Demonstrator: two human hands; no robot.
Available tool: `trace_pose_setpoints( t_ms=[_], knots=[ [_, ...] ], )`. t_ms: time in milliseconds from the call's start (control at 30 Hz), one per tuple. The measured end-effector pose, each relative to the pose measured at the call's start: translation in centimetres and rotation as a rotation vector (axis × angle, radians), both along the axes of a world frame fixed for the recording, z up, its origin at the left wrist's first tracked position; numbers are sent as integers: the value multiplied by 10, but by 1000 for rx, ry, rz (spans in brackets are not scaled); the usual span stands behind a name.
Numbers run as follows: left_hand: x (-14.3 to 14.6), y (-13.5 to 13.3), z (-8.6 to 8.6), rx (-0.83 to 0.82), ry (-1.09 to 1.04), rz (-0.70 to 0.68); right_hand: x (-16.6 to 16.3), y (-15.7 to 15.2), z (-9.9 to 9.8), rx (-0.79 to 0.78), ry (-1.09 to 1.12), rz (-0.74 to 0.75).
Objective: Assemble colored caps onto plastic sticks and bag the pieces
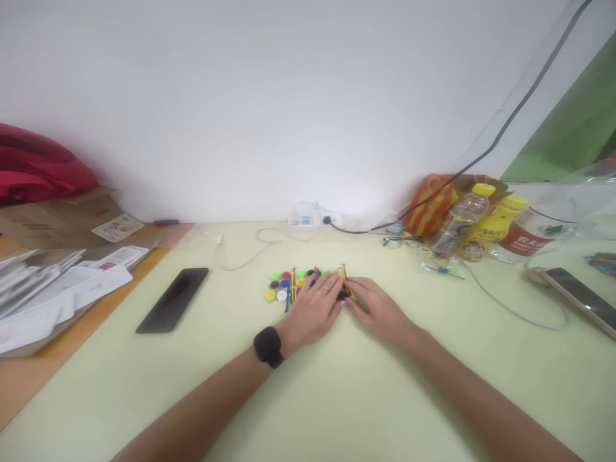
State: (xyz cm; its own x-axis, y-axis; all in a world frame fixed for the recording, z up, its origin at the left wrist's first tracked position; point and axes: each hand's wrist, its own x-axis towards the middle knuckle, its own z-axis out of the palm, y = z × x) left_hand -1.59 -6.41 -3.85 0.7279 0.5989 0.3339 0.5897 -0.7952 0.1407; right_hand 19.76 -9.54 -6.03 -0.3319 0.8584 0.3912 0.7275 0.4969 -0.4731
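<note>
No text can be read with certainty. White characters are printed on the red label of the clear bottle [529, 236] at the right of the worktop [337, 398], but they are too blurred to be made out. A printed label is carried by the yellow bottle [498, 224] beside it — the marks on it cannot be deciphered. Small red patches and lines of print are shown on the white packets [72, 285] at the left, and coloured pictures on the leaflet [117, 226] lying on the cardboard box [52, 221] — none of it legible. Both phone screens are dark.
</note>
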Motion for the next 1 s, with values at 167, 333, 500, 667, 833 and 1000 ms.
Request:
trace_pose_setpoints(
  t_ms=[167, 333, 500, 667, 833, 1000],
  knots=[
    [0, 0, -3, 26, 23, 21, 0, -2, 0, 7, -26, -2],
    [3, -2, -5, 24, 26, 38, 0, -4, 2, -3, -37, -3],
    [-1, 4, 4, 26, -11, 77, 0, -7, 5, -24, -23, -10],
    [-52, 27, 29, -15, -117, 274, 2, -5, 0, -7, 15, -110],
    [-111, 25, 31, -145, -39, 154, 2, -2, -4, -12, 25, -101],
    [-120, 19, 20, -132, 23, 57, -8, -8, 3, 102, -53, -31]
  ],
)
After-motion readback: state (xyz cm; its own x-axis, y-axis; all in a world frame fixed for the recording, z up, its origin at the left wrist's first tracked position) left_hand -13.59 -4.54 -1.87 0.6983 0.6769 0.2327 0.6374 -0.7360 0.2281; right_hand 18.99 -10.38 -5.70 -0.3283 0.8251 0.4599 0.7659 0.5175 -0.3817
